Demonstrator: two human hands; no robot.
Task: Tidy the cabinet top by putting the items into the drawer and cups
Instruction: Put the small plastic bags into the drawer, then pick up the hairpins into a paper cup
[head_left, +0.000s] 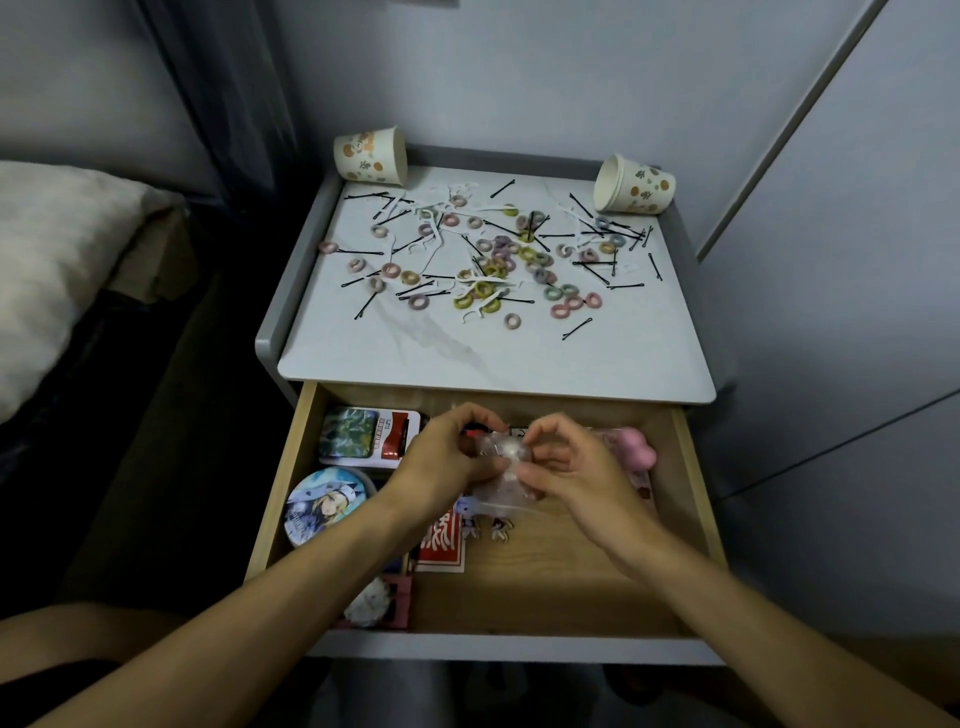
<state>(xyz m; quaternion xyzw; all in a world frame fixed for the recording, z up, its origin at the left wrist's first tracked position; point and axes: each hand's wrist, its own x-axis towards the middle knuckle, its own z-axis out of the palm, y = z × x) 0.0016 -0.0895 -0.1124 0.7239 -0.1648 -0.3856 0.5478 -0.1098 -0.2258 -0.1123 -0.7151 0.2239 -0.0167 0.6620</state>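
2 bare hands close together, both pinching.
I see my left hand (447, 460) and right hand (574, 470) almost touching at the centre, with the 2 bare forearms reaching in from the near left and near right corners. Each hand curls its thumb and forefinger into a pinch on the same clear packet (501, 465), with the other fingers loosely bent and the backs of the hands up.

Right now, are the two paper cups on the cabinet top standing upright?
No, the back-left paper cup and the back-right paper cup both lie tipped on their sides at the rear corners of the cabinet top.
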